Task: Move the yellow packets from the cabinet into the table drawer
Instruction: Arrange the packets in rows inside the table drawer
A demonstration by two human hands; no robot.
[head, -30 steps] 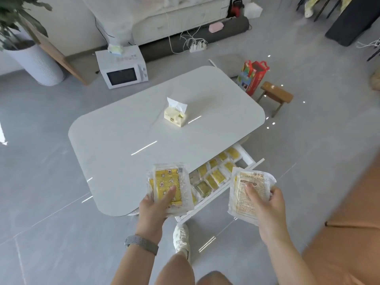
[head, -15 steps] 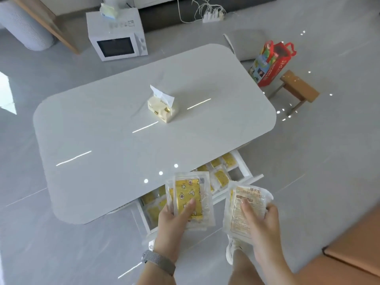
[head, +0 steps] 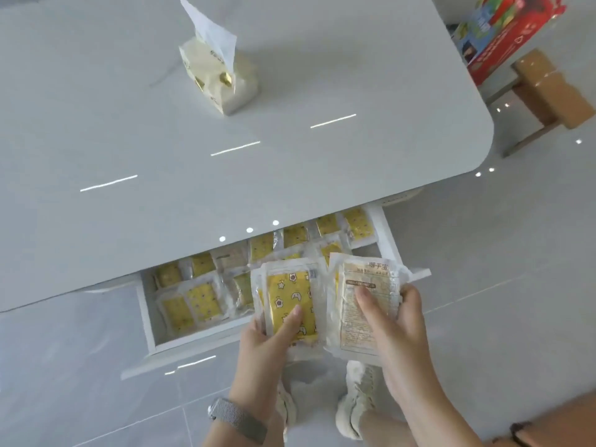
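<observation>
Hands: left hand grips one yellow packet, right hand another packet, above open drawer.

The far part of the open drawer sits hidden under the surface, covering the far row of yellow packets. The surface's left and far sides, the red bag and wooden stool are cut off. Print on the right packet is too blurred to read.
</observation>
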